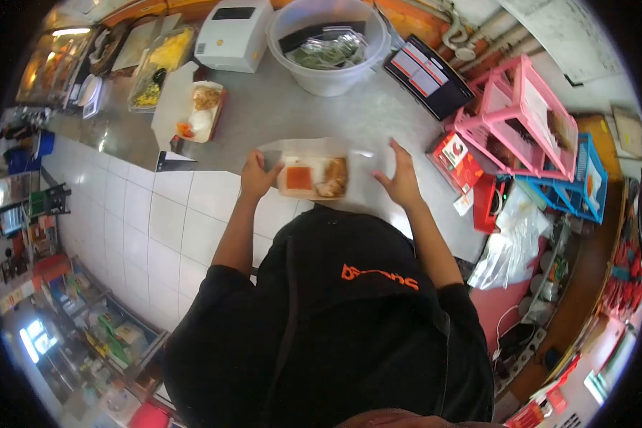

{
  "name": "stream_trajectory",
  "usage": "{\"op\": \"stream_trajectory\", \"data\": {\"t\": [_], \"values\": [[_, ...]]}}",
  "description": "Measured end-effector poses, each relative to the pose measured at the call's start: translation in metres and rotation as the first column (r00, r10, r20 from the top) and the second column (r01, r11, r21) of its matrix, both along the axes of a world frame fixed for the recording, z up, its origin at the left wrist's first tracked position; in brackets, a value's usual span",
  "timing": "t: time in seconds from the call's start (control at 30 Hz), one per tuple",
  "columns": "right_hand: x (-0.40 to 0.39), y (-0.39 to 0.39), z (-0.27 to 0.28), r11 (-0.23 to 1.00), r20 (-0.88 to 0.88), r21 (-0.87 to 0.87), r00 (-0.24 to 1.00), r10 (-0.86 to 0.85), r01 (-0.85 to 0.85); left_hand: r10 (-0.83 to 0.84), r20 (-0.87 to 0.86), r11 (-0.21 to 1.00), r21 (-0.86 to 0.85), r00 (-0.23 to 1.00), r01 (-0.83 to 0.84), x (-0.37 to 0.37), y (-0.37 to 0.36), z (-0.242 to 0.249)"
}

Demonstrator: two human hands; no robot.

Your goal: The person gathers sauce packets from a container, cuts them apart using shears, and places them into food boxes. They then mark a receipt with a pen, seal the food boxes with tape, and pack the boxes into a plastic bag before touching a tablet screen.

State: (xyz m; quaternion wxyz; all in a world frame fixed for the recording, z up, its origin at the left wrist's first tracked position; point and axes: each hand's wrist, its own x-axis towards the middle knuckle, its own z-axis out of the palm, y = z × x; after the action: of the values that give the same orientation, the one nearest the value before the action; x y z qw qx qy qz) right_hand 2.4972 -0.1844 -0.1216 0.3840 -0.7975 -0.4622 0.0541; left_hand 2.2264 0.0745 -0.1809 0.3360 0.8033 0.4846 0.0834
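A paper takeaway food box [314, 148] lies open at the front edge of the steel counter, close to my body. Inside it are an orange-red square, maybe a sauce container [299, 177], and browned pieces that look like fried chicken [333, 177]. My left hand [260, 175] grips the box's left side between thumb and fingers. To the right of the box, my right hand [401, 175] is apart from it, thumb and fingers spread with nothing held. Farther left on the counter stands another open box [208, 121] with rice and other food.
A white printer [233, 36] and a round white tub [328, 80] stand at the back. A tablet [428, 77] leans to their right. A pink rack [524, 125], a red box [455, 162] and plastic bags [510, 239] crowd the right side. Clear food containers [146, 96] sit at left.
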Motion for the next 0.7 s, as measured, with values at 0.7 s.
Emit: {"op": "stream_trajectory", "data": {"t": [0.7], "values": [[0.001,0.007,-0.116,0.771,-0.575,0.094,0.667,-0.475,0.630,-0.121,0.561,0.911,-0.265,0.819,0.316,0.200,-0.086,-0.015]]}}
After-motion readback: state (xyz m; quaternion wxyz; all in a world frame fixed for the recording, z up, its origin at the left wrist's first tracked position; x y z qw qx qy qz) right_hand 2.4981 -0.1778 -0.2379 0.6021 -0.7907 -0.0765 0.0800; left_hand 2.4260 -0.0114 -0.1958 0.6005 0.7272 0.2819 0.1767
